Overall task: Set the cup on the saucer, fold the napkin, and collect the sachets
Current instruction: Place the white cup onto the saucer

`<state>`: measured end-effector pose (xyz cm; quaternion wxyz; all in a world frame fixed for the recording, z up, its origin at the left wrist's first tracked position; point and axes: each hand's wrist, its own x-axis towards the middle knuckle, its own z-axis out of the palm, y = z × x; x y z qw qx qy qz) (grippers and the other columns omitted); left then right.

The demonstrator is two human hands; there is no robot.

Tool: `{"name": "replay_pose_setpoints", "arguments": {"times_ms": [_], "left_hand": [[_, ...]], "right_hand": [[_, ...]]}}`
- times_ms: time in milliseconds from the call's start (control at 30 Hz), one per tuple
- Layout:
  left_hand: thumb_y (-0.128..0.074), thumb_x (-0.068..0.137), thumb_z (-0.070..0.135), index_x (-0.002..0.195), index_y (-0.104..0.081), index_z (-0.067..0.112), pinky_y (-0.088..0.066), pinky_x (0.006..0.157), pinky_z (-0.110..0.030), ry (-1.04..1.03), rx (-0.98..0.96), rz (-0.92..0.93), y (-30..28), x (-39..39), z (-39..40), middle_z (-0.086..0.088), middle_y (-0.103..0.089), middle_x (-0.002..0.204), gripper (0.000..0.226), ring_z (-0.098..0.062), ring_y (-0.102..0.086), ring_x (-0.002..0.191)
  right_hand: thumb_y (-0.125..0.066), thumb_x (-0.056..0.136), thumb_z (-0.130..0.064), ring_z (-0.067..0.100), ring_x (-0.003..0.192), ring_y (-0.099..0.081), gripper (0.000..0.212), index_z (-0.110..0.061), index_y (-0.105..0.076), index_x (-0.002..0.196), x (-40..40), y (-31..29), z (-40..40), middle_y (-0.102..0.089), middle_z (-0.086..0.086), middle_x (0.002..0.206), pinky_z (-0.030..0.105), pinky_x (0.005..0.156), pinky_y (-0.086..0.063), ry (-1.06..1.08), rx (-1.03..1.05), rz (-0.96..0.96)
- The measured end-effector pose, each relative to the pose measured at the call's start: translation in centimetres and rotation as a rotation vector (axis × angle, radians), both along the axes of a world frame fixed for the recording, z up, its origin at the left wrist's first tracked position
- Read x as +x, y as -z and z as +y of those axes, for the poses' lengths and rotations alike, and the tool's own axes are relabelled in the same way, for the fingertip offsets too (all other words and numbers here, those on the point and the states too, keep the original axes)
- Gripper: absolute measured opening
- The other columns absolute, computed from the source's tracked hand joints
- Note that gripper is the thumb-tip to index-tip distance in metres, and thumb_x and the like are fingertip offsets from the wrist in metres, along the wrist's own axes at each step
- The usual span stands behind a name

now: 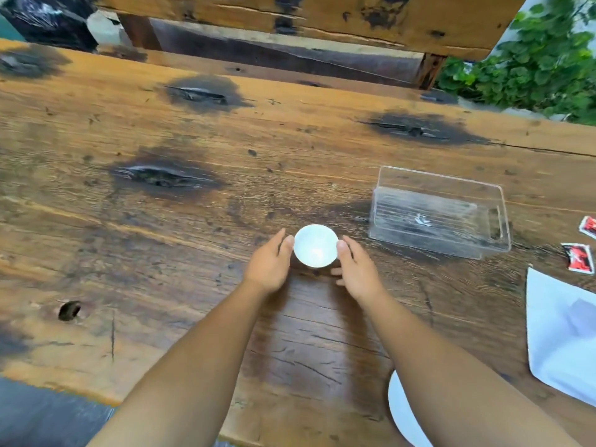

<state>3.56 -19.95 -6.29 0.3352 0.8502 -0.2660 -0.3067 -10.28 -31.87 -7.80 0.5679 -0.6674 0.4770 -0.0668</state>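
**Desk:** Nearest the lens, what have we got?

**Photographer:** Two bare forearms reaching out from the bottom edge. Under the right one, a round white saucer (401, 414) shows as a sliver at the table's near edge, well short of the cup.

**Desk:** And the cup itself?

**Photographer:** Small round white cup (315, 250), seen from above, on the weathered, knot-scarred wooden table (161, 253). Left hand (269, 264) and right hand (356, 271) bracket it, thumbs touching the rim on either side, fingers curved round below. Whether it has left the wood, I cannot tell.

**Desk:** Around the cup?

**Photographer:** Just right of the cup and a little beyond it, a clear rectangular plastic box (440, 217), seemingly empty. Farther right of the cup, two red-and-white paper sachets (579, 258) lie loose. Nearer than those, still right of the cup, a white paper napkin (567, 337) lies flat, cut off by the frame.

**Desk:** Which step is this?

**Photographer:** The first, by my reading: cup gripped, not yet on the saucer. Next calls for lifting it level, drawing it back toward the body and right, and seating it on the saucer's centre. Napkin and sachets look untouched.
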Motion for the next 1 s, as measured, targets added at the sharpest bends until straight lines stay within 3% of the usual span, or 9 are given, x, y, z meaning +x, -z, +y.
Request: {"name": "replay_pose_setpoints", "arguments": {"times_ms": [67, 133, 267, 400, 500, 633, 800, 933, 1000], "left_hand": [[-0.034, 0.099, 0.041, 0.121, -0.060, 0.017, -0.046, 0.098, -0.041, -0.048, -0.080, 0.088, 0.5, 0.0, -1.1, -0.013, -0.062, 0.123, 0.042, -0.031, -0.055, 0.113], [-0.037, 0.099, 0.040, 0.113, -0.065, 0.015, -0.052, 0.088, -0.048, -0.098, -0.114, 0.166, 0.8, -0.4, -1.8, -0.011, -0.065, 0.109, 0.040, -0.030, -0.059, 0.103], [-0.040, 0.096, 0.045, 0.102, -0.067, 0.022, -0.056, 0.080, -0.047, -0.161, -0.134, 0.213, 0.8, -1.2, -1.9, -0.004, -0.069, 0.099, 0.037, -0.024, -0.062, 0.093], [-0.040, 0.096, 0.045, 0.094, -0.065, 0.025, -0.054, 0.057, -0.029, -0.193, -0.181, 0.271, -0.9, -3.1, -2.2, 0.002, -0.067, 0.089, 0.032, -0.017, -0.061, 0.075], [-0.041, 0.097, 0.042, 0.098, -0.066, 0.020, -0.055, 0.068, -0.039, -0.199, -0.224, 0.339, -2.6, -5.4, -2.7, -0.007, -0.069, 0.095, 0.034, -0.024, -0.065, 0.080], [-0.039, 0.099, 0.039, 0.102, -0.065, 0.019, -0.052, 0.061, -0.026, -0.144, -0.250, 0.327, -4.9, -10.5, -2.9, -0.007, -0.069, 0.099, 0.033, -0.012, -0.063, 0.074], [-0.040, 0.098, 0.040, 0.101, -0.067, 0.018, -0.048, 0.071, -0.032, -0.104, -0.233, 0.325, -6.3, -18.1, -2.0, -0.005, -0.069, 0.096, 0.035, -0.019, -0.062, 0.084], [-0.041, 0.098, 0.039, 0.089, -0.069, 0.018, -0.050, 0.061, -0.026, -0.090, -0.219, 0.377, -6.3, -23.2, -0.7, -0.001, -0.070, 0.086, 0.037, -0.020, -0.064, 0.081], [-0.041, 0.098, 0.041, 0.089, -0.069, 0.019, -0.052, 0.065, -0.032, -0.094, -0.194, 0.400, -5.6, -25.1, 0.0, -0.006, -0.071, 0.088, 0.037, -0.025, -0.066, 0.081]], "right_hand": [[-0.035, 0.098, -0.044, 0.016, 0.075, -0.070, 0.032, -0.033, -0.050, 0.123, 0.7, 0.4, -0.1, -0.062, 0.006, 0.117, 0.031, 0.059, -0.056, 0.055, 0.062, -0.079], [-0.036, 0.099, -0.039, 0.014, 0.063, -0.069, 0.026, -0.027, -0.055, 0.110, 1.1, 0.6, 0.0, -0.065, 0.009, 0.104, 0.026, 0.049, -0.053, 0.137, 0.116, -0.148], [-0.039, 0.099, -0.035, 0.014, 0.055, -0.066, 0.028, -0.019, -0.062, 0.099, 0.8, 0.1, -0.2, -0.068, 0.008, 0.079, 0.028, 0.052, -0.056, 0.207, 0.132, -0.191], [-0.041, 0.099, -0.035, 0.014, 0.054, -0.065, 0.027, -0.027, -0.061, 0.083, -1.1, -1.7, -0.6, -0.068, 0.008, 0.074, 0.032, 0.058, -0.058, 0.193, 0.099, -0.208], [-0.041, 0.099, -0.035, 0.015, 0.055, -0.065, 0.026, -0.029, -0.061, 0.084, -3.6, -3.7, -0.8, -0.068, 0.008, 0.076, 0.032, 0.059, -0.059, 0.196, 0.074, -0.213], [-0.040, 0.100, -0.033, 0.016, 0.055, -0.064, 0.027, -0.027, -0.062, 0.085, -9.1, -6.5, -0.8, -0.067, 0.009, 0.075, 0.030, 0.057, -0.058, 0.209, 0.041, -0.219], [-0.041, 0.099, -0.036, 0.013, 0.054, -0.064, 0.026, -0.029, -0.060, 0.084, -17.1, -7.9, 0.5, -0.068, 0.007, 0.075, 0.027, 0.055, -0.057, 0.241, 0.056, -0.207], [-0.042, 0.097, -0.041, 0.016, 0.063, -0.067, 0.027, -0.027, -0.064, 0.092, -22.5, -6.8, 1.7, -0.070, 0.008, 0.081, 0.032, 0.061, -0.058, 0.243, 0.078, -0.161], [-0.042, 0.097, -0.040, 0.019, 0.067, -0.068, 0.029, -0.022, -0.064, 0.098, -24.4, -6.0, 2.4, -0.070, 0.010, 0.085, 0.037, 0.066, -0.060, 0.244, 0.090, -0.147]]}}
